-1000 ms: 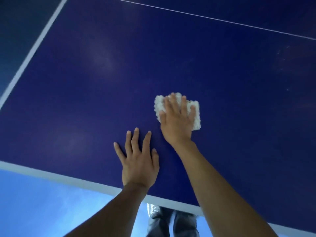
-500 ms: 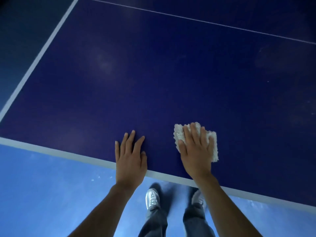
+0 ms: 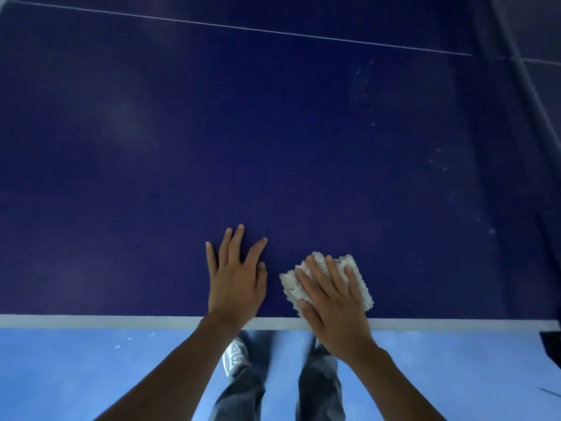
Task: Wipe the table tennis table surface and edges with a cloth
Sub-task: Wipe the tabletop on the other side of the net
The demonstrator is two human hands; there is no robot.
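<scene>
Dark blue table tennis table surface (image 3: 273, 153), seen from above at its near side, with a pale blue floor (image 3: 76, 378) below it; a white edge line (image 3: 91, 322) is carried along the near border and a thin white centre line (image 3: 243, 29) is drawn across the far part. Cloth (image 3: 290, 285), white and nubbly, folded to a small pad, is laid flat on the surface just inside the edge line, its longer side roughly along that line though somewhat skewed. Right hand (image 3: 331, 311) is pressed palm-down on the cloth, fingers straight and spread, pointed away and slightly leftward, the wrist held over the edge line; nothing is grasped. Left hand (image 3: 236, 281) is rested flat on the bare surface just beside the cloth, to its left, fingers extended, nothing held. Pale specks (image 3: 364, 83) are scattered to the right and farther in, toward the net (image 3: 534, 110); that ground is judged nearest the right hand, so an outward, rightward stroke is favoured
</scene>
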